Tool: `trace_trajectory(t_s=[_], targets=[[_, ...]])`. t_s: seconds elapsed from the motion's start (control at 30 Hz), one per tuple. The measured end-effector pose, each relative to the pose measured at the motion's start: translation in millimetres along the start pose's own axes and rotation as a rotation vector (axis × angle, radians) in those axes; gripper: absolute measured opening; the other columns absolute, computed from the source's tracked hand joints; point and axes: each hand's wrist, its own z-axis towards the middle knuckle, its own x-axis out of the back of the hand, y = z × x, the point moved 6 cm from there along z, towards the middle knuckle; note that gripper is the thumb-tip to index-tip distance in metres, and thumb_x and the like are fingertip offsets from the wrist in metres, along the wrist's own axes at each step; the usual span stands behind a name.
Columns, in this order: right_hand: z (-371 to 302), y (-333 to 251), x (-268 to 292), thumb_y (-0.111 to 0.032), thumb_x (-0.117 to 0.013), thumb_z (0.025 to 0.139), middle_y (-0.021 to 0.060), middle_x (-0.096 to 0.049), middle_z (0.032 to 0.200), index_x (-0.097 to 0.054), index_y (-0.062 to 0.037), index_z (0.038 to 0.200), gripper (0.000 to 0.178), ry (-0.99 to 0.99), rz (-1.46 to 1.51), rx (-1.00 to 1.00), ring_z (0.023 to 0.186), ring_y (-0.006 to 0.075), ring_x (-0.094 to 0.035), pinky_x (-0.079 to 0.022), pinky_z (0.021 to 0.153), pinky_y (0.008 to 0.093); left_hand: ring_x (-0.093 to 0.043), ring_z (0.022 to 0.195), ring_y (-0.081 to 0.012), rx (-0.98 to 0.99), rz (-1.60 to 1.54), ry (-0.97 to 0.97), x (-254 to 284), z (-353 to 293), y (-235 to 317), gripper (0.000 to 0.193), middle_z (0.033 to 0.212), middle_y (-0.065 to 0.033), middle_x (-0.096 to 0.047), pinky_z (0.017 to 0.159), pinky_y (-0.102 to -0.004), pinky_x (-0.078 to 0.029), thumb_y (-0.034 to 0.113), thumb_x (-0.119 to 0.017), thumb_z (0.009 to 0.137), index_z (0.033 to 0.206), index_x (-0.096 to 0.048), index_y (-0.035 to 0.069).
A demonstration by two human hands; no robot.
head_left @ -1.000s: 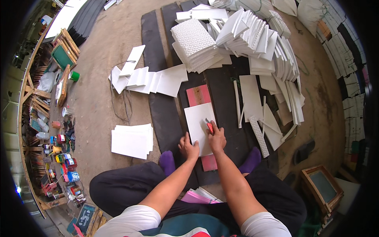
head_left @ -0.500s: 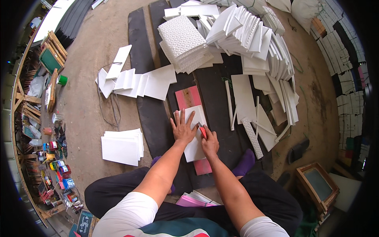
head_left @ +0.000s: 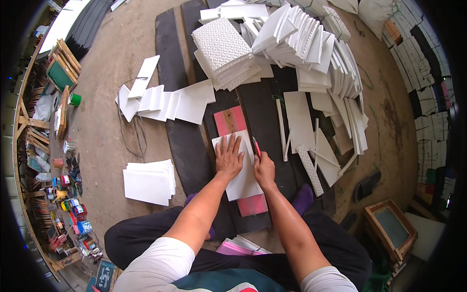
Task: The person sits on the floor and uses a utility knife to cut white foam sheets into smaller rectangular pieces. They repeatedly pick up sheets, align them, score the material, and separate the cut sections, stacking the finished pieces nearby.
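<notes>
A white rectangular foam-like sheet (head_left: 241, 181) lies on a longer pink board (head_left: 253, 206), whose two ends stick out beyond it. My left hand (head_left: 229, 158) rests flat on the sheet with its fingers stretched toward the far edge. In my right hand (head_left: 264, 170) is a red utility knife (head_left: 256, 146), held at the sheet's right long edge with its tip pointing away from me. Whether the blade touches the sheet is too small to tell.
Dark strips (head_left: 175, 104) lie under the board. At the far side are a stack of embossed white sheets (head_left: 221, 44) and many leaning white pieces (head_left: 301, 41). To the left sits a small pile of white sheets (head_left: 146, 186). A wooden-framed screen (head_left: 393, 228) stands at lower right.
My right hand has moved to the right with the knife, from the sheet's surface to its right edge. My left hand has stayed flat on the sheet, with its fingers closer together.
</notes>
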Motion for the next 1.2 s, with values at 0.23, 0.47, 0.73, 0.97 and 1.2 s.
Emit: trace_trajectory(t_s=[0.23,0.47,0.73,0.97,1.2], targets=[[33,-35,-17,-0.025,-0.057,0.103,0.0277,-0.073,0.094,-0.055,-0.0006,0.111,0.026,-0.118,-0.285,-0.016,0.089,0.0512,-0.072,-0.057,0.078,0.0603,-0.009,0.162,-0.0342,0.024,-0.019,-0.087,3,4,2,0.069,0.177,-0.0038,-0.013,0.129,-0.0578,-0.007,0.043,-0.041,0.108,0.169,-0.019,0.021],[38,-55,-22,-0.022,-0.058,0.1,0.0334,-0.072,0.099,-0.051,0.0015,0.112,0.027,-0.239,-0.306,-0.076,0.095,0.0533,-0.071,-0.056,0.084,0.0611,-0.007,0.162,-0.0351,0.022,-0.011,-0.096,-7,4,0,0.072,0.178,-0.0018,-0.007,0.129,-0.0586,-0.006,0.044,-0.042,0.107,0.17,-0.014,0.022],[46,-61,-23,-0.017,-0.064,0.094,0.034,-0.072,0.102,-0.052,0.0028,0.113,0.029,-0.269,-0.333,-0.107,0.1,0.0531,-0.07,-0.056,0.089,0.0592,-0.003,0.163,-0.0354,0.034,-0.015,-0.194,-4,6,0,0.073,0.178,0.0012,-0.003,0.129,-0.0586,-0.004,0.044,-0.04,0.108,0.17,-0.01,0.021],[53,-69,-24,-0.019,-0.047,0.102,0.0328,-0.073,0.11,-0.056,0.0052,0.122,0.033,-0.323,-0.338,-0.153,0.107,0.0486,-0.071,-0.057,0.094,0.0564,0.0,0.163,-0.0363,0.042,0.042,-0.227,-1,7,3,0.076,0.178,0.0004,0.001,0.129,-0.0596,-0.003,0.037,-0.042,0.105,0.171,-0.007,0.021],[58,-75,-25,-0.031,-0.043,0.107,0.03,-0.073,0.114,-0.061,0.0047,0.122,0.043,-0.327,-0.315,-0.23,0.11,0.0459,-0.071,-0.057,0.094,0.0538,0.003,0.163,-0.0361,0.066,0.051,-0.267,8,9,7,0.079,0.178,0.0015,0.003,0.129,-0.0603,-0.002,0.037,-0.044,0.103,0.171,-0.006,0.022]])
